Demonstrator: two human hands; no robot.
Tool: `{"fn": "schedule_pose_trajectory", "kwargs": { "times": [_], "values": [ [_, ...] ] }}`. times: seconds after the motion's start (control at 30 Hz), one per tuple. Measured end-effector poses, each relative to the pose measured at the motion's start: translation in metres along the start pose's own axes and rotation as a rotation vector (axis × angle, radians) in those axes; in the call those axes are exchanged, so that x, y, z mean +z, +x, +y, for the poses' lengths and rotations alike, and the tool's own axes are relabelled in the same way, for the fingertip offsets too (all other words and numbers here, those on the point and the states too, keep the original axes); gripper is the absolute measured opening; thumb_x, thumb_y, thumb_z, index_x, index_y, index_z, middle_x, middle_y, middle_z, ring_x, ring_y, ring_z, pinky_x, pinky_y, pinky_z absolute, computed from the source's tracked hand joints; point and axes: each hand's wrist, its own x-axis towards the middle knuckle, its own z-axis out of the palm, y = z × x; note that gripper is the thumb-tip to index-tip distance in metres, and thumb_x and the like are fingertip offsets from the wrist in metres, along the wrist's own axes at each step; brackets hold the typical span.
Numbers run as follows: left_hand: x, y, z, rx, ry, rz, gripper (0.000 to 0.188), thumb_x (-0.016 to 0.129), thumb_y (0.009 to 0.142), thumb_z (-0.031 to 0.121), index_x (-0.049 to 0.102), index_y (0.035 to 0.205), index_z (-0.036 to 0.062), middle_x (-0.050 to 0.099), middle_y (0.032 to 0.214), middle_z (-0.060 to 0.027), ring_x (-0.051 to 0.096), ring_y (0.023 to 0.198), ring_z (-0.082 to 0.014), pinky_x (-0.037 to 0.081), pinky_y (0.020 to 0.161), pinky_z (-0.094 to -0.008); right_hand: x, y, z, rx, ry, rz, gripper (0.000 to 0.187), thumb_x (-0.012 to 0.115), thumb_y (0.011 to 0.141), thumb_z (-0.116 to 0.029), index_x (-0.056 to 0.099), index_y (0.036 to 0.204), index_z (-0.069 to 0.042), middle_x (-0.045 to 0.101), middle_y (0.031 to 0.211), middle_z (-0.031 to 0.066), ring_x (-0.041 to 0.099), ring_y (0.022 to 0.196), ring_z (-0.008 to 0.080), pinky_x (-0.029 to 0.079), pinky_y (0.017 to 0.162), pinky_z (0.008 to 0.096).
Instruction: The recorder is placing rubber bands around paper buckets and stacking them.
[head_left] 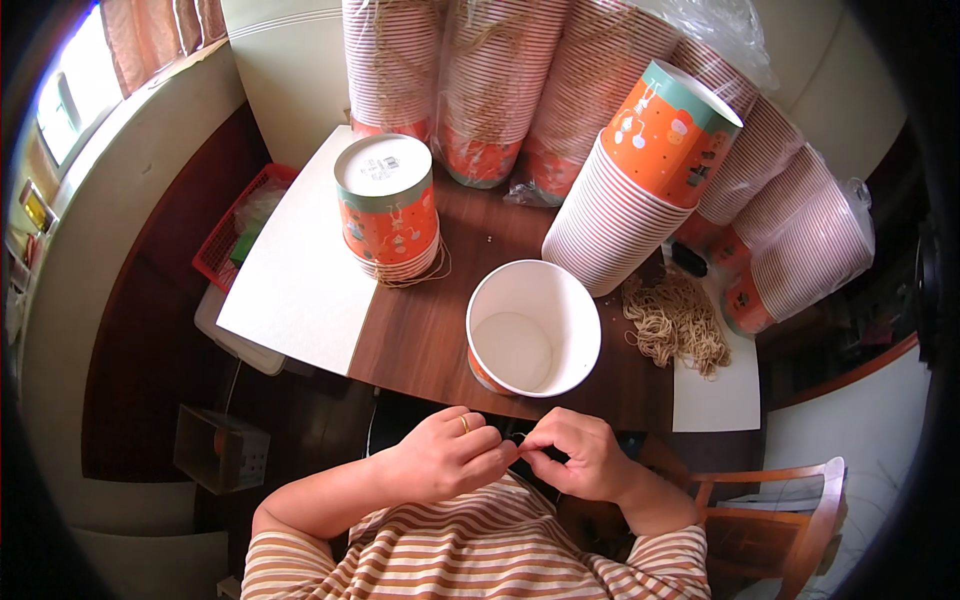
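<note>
My left hand [452, 455] and my right hand [578, 455] meet in front of the table's near edge, fingertips pinched together. A thin bit of pale string [518, 435] shows between them, mostly covered by the fingers. Just beyond stands a large white-lined paper bucket [533, 325], upright with its mouth toward me and nothing inside. Loose beige strings [676, 322] lie heaped to its right. Farther left, a short stack of orange paper buckets [388, 215] sits upside down, with string loops around its base.
A tall, leaning stack of buckets [620, 215] rises behind the open one. Plastic-wrapped bucket stacks [500, 90] line the back of the brown table [410, 335]. A red basket [225, 235] is beyond the left edge; a wooden chair [815, 530] stands at lower right.
</note>
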Motion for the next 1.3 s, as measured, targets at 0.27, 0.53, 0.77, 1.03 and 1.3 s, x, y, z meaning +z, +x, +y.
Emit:
{"fn": "schedule_pose_trajectory", "kwargs": {
  "times": [0.27, 0.53, 0.77, 1.03, 1.3],
  "values": [
    [-0.021, 0.023, -0.023, -0.254, -0.086, 0.122, 0.028, 0.071, 0.068, 0.008, 0.061, 0.094, 0.0041, 0.055, 0.074, -0.0068, 0.056, 0.06, -0.0231, 0.048, 0.055, -0.0354, -0.022, 0.047, 0.003, 0.154, -0.029, -0.051, 0.006, 0.064, 0.078, -0.003, 0.061, 0.082, -0.003, 0.059, 0.074, 0.009, 0.059, 0.066, 0.0213, 0.047, 0.06, 0.0303],
    [-0.013, 0.023, -0.093, -0.766, -0.206, 0.251, 0.013, 0.063, 0.079, 0.005, 0.066, 0.091, 0.0012, 0.056, 0.072, -0.0081, 0.053, 0.058, -0.0168, 0.043, 0.054, -0.0282, -0.013, 0.1, 0.072, 0.348, -0.07, 0.099, 0.011, 0.063, 0.08, -0.01, 0.063, 0.079, 0.001, 0.061, 0.073, 0.006, 0.056, 0.064, 0.0118, 0.046, 0.058, 0.0272],
    [0.001, 0.021, -0.118, -0.857, -0.272, 0.2, 0.014, 0.062, 0.08, 0.007, 0.067, 0.091, -0.0002, 0.058, 0.074, -0.0094, 0.056, 0.062, -0.0194, 0.045, 0.057, -0.0293, -0.003, 0.117, 0.093, 0.303, -0.174, 0.068, 0.012, 0.061, 0.079, -0.011, 0.061, 0.077, 0.0, 0.062, 0.075, 0.0118, 0.061, 0.065, 0.0225, 0.048, 0.059, 0.0337],
    [0.002, 0.024, -0.13, -0.856, -0.263, 0.125, 0.017, 0.059, 0.084, 0.007, 0.066, 0.096, -0.0025, 0.064, 0.079, -0.0084, 0.057, 0.068, -0.0104, 0.046, 0.062, -0.0254, 0.002, 0.12, 0.107, 0.243, -0.219, 0.063, 0.011, 0.06, 0.079, -0.01, 0.061, 0.076, 0.0, 0.062, 0.074, 0.0129, 0.061, 0.066, 0.0241, 0.048, 0.06, 0.0352],
    [0.003, 0.024, -0.135, -0.873, -0.273, 0.079, 0.018, 0.059, 0.085, 0.007, 0.066, 0.097, -0.0022, 0.064, 0.083, -0.0094, 0.058, 0.07, -0.0121, 0.046, 0.063, -0.0261, 0.004, 0.123, 0.107, 0.215, -0.223, 0.076, 0.01, 0.06, 0.077, -0.01, 0.062, 0.076, 0.0, 0.062, 0.074, 0.0134, 0.062, 0.067, 0.0258, 0.049, 0.062, 0.0358]
  ]
}}
